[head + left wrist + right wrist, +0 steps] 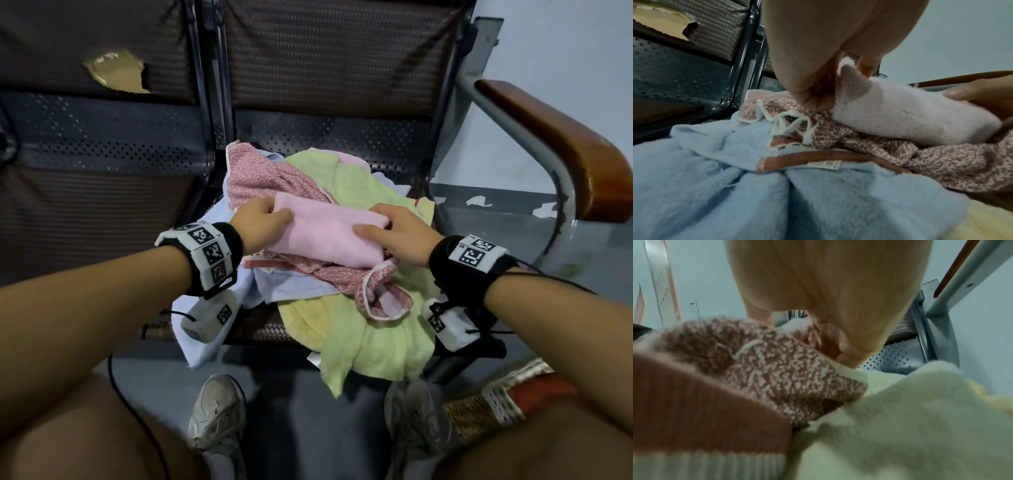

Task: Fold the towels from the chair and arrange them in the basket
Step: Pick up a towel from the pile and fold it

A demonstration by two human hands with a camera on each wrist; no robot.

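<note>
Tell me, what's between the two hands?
The folded pink towel. The left hand grips one end and the right hand the other; the head view shows it best.

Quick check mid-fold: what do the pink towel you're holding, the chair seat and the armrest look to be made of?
Pink towel: soft, fuzzy pile like terry or microfibre; it bends plumply in both hands' grip. Chair seat: looks like dark perforated sheet metal, shown by rows of small holes and a dull sheen. Armrest: brown, smooth and glossy, probably varnished wood, though moulded plastic cannot be ruled out.
</note>
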